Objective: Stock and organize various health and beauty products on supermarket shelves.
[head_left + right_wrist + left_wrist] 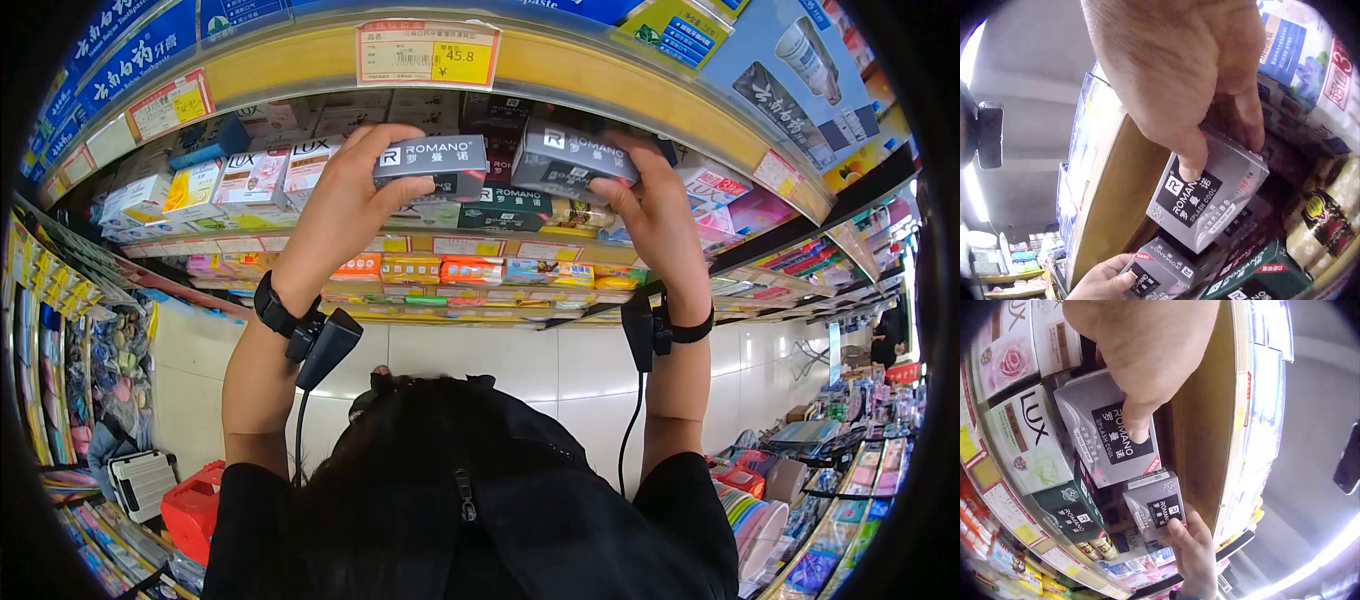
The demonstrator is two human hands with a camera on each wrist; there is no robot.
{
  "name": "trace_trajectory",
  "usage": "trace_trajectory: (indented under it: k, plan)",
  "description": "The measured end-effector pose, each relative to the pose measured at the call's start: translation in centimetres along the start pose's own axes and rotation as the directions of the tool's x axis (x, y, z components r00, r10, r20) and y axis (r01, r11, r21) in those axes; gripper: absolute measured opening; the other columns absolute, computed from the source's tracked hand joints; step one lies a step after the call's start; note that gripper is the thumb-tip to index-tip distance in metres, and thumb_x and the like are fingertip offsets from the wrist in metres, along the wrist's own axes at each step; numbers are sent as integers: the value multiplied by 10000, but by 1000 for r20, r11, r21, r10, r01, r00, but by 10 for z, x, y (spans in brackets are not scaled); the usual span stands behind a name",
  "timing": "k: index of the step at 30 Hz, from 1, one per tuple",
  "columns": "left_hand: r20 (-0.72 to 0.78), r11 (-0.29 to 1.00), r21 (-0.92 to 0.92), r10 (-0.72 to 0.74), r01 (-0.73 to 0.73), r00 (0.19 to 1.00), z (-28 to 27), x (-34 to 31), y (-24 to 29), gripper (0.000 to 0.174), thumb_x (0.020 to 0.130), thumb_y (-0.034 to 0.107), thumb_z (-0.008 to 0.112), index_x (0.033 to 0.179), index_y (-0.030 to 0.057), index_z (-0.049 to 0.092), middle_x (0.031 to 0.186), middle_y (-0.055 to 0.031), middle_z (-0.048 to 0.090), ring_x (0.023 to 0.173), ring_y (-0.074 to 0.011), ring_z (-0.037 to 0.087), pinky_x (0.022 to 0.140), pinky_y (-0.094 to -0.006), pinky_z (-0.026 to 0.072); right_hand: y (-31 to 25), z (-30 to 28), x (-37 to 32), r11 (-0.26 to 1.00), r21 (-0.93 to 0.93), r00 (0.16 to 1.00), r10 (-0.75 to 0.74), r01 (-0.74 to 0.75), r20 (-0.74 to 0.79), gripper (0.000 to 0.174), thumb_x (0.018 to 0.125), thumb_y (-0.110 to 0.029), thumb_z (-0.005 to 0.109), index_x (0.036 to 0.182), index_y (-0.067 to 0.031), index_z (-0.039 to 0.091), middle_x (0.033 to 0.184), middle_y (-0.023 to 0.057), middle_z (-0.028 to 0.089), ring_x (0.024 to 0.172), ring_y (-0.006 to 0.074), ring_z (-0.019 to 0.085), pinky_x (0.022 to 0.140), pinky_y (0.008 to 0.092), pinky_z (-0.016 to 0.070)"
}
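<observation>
The left hand (345,205) pinches a grey rectangular cardboard box (432,160) printed ROMANO, its thumb pressed on the printed face and the fingers bent over the far side. The right hand (655,205) pinches a matching grey ROMANO carton (575,158) in the same way, thumb on the black label panel and fingers behind. Both containers are closed (SPLASH COOL is printed on them, but whatever is inside is hidden).

Below and between the two hands, a dark green ROMANO box (507,210) lies on the shelf, with cream patterned cylindrical packs (1329,212) just beside it, on the right hand's side. To the left of the left hand, white LUX cartons with rose pictures (253,180) fill the shelf in a row. Beyond the right hand, to its right, sits a white and pink package (712,185) with a red number 3. Above the hands, a yellow shelf rail (600,88) carries a white and yellow price card (427,54) reading 45.8; below them, a lower shelf holds orange and yellow packets (472,270).
</observation>
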State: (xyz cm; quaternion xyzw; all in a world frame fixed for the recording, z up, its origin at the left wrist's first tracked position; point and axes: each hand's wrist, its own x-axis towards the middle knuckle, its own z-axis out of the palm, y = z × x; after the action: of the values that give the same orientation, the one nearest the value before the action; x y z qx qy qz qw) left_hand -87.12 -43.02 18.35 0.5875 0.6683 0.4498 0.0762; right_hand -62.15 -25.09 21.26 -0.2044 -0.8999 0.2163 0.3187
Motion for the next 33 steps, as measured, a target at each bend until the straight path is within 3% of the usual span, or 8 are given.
trace_trajectory:
  k: [5, 8, 15, 17, 24, 33]
  plan:
    - [-50, 997, 69, -17, 21, 999, 4, 8, -4, 421, 844, 177, 731, 1201, 14, 577, 1111, -131, 588, 983, -245, 595, 866, -329, 470, 0, 0, 8, 995, -99, 992, -36, 24, -122, 412, 839, -123, 692, 1189, 51, 562, 1109, 251, 607, 1011, 420, 569, 847, 426, 464]
    - [-30, 996, 88, -16, 19, 999, 6, 9, -6, 420, 848, 178, 728, 1204, 13, 578, 1099, -134, 588, 977, -243, 595, 861, -328, 472, -5, 1, 14, 995, -55, 993, 76, -81, -91, 419, 843, -151, 690, 1196, 34, 562, 1107, 263, 606, 1023, 441, 550, 861, 434, 457]
    - [19, 1000, -7, 9, -9, 1000, 8, 0, 2, 404, 820, 140, 733, 1174, 29, 572, 1066, -106, 575, 1012, -248, 576, 891, -319, 445, 25, 38, 38, 951, -221, 968, -238, 217, -74, 450, 838, -150, 700, 1229, 17, 552, 1112, 260, 609, 993, 425, 580, 878, 420, 464]
    - [22, 1000, -21, 20, -19, 1000, 7, -3, 3, 404, 811, 128, 734, 1167, 32, 568, 1066, -102, 571, 1016, -251, 574, 896, -321, 441, 26, 43, 44, 987, -127, 995, -94, 99, 43, 439, 837, -148, 698, 1217, 16, 553, 1115, 254, 614, 1000, 419, 588, 877, 419, 473]
    - [32, 1000, -16, 0, 0, 999, 5, -9, 2, 408, 807, 140, 733, 1162, 29, 564, 1052, -110, 562, 1006, -263, 571, 897, -326, 437, 36, 58, 55, 991, -92, 994, -89, 94, 60, 421, 842, -139, 687, 1211, 10, 550, 1076, 244, 625, 987, 404, 606, 863, 418, 485]
    - [30, 999, -44, 15, -14, 999, 12, -4, 3, 396, 820, 152, 731, 1159, 25, 569, 1050, -110, 568, 1006, -258, 566, 899, -319, 430, 43, 51, 37, 988, -126, 995, -91, 86, -38, 389, 852, -137, 678, 1197, -4, 555, 1045, 216, 645, 940, 387, 615, 861, 427, 468]
